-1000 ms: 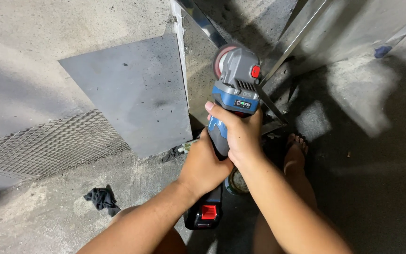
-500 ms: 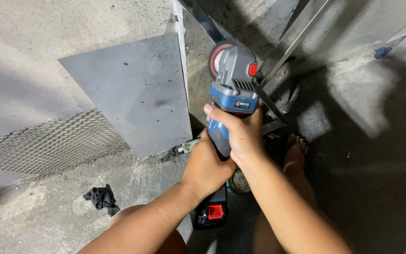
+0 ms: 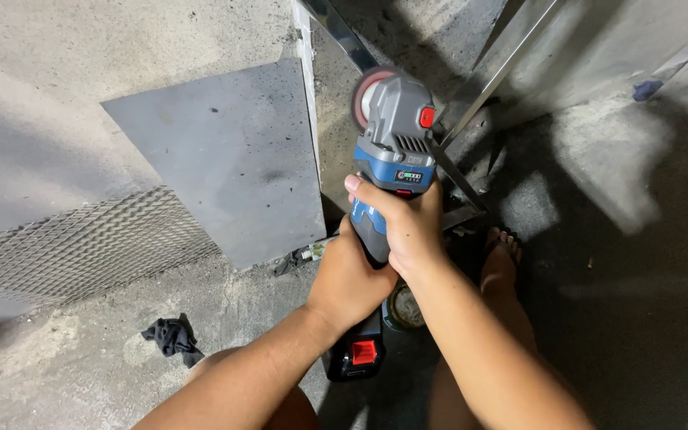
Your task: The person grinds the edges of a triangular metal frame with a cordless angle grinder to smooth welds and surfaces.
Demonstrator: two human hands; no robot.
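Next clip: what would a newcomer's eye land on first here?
The blue and grey cordless angle grinder at centre, gripped by both hands: the right hand wraps the body, the left hand holds lower, near the battery. Its blurred disc sits at the edge of a grey metal sheet on the concrete floor. Expanded metal mesh lies at left, a dark rag below it.

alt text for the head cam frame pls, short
Both hands grip a blue and grey cordless angle grinder pointed away from the camera: right hand around the body, left hand behind it near the battery. Its disc is close to a thin metal bar above a concrete floor. A grey metal sheet and expanded mesh lie to the left, with a dark rag.
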